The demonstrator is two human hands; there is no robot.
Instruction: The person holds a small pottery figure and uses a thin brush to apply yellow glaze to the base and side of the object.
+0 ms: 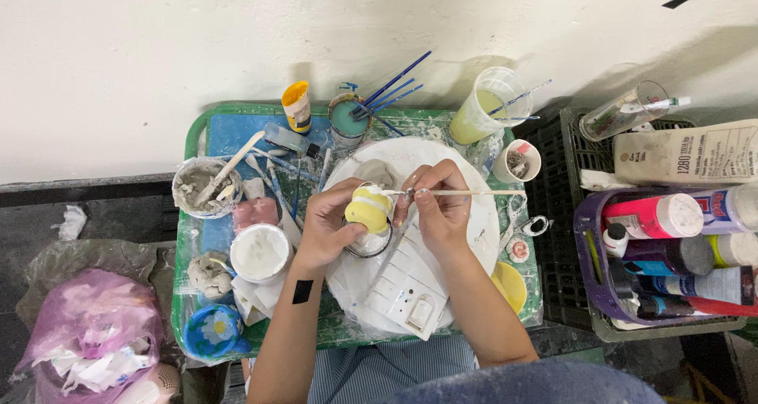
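My left hand (328, 226) grips a small rounded yellow and white clay figure (369, 209) above a white round board (474, 214). My right hand (438, 206) pinches a thin wooden-handled brush (466, 192), its tip touching the top of the figure. A small glass jar (368, 242) stands right under the figure. A white rectangular palette (407, 289) lies on the board near my body.
A green tray table (193, 131) carries a cup of blue brushes (347, 118), a yellow paint tube (297, 106), a tub of grey clay slip (204, 187), a white tub (260, 254) and a blue flower dish (213, 329). A purple basket of paint bottles (592, 285) sits right; a pink bag (91, 325) lies left.
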